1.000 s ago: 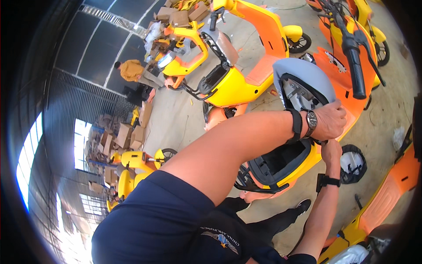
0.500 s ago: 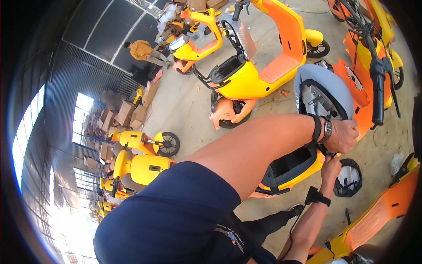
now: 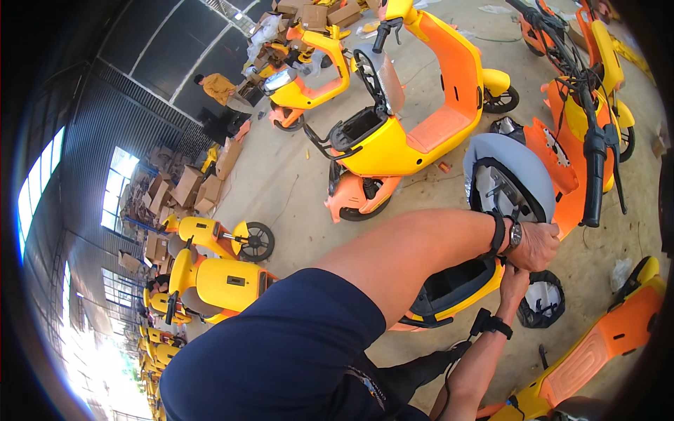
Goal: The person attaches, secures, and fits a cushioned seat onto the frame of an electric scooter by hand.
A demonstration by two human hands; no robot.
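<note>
My left hand (image 3: 535,245), a watch on its wrist, is closed at the front of a scooter's open seat compartment (image 3: 449,289). Just below it, my right hand (image 3: 514,284), with a black strap and small device on its wrist, has its fingers bent up against the same spot. The two hands nearly touch, and whatever is between their fingers is hidden. Right beside my left hand, the scooter's grey seat (image 3: 511,156) stands tilted up, its underside with metal hinge parts showing. My left forearm covers part of the compartment.
A black round bag-like cover (image 3: 540,300) lies on the floor beside my right hand. Ahead stands another yellow-orange scooter (image 3: 382,154) with its seat raised. A black handlebar grip (image 3: 594,179) juts out at right. An orange scooter footboard (image 3: 572,368) is at lower right. A person (image 3: 219,88) works far off.
The view has shifted a little, so most of the scene sits slightly to the left. Both hands stay together at the same place by the raised seat.
</note>
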